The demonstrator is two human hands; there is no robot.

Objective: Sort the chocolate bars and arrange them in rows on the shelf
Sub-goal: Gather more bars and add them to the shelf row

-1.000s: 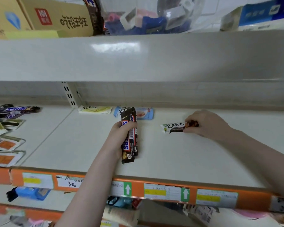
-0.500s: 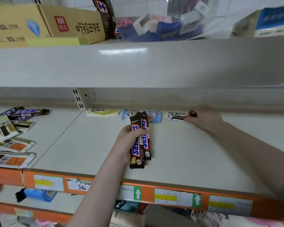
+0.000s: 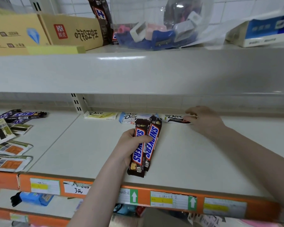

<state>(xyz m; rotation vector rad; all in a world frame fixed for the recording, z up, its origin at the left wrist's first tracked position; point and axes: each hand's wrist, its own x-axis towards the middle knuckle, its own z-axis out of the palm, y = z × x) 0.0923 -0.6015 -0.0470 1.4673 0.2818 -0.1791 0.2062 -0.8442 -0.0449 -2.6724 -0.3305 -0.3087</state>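
Note:
My left hand (image 3: 129, 145) grips two brown Snickers bars (image 3: 144, 145) upright over the middle of the white shelf (image 3: 88, 149). At the shelf's back lie three Dove bars in a row: a yellow one (image 3: 101, 115), a light blue one (image 3: 129, 117) partly behind the Snickers, and a dark one (image 3: 175, 118). My right hand (image 3: 203, 122) rests at the right end of the dark Dove bar, fingertips touching it.
Several loose chocolate bars (image 3: 10, 138) lie jumbled on the shelf's left section. An upper shelf (image 3: 138, 71) overhangs closely, carrying cardboard boxes (image 3: 44, 31) and a clear bag (image 3: 159, 25). An orange price strip (image 3: 154, 199) edges the shelf front; another shelf lies below.
My right hand slid the dark Dove bar from mid-shelf to the back, next to the blue one. My left hand kept hold of the Snickers bars.

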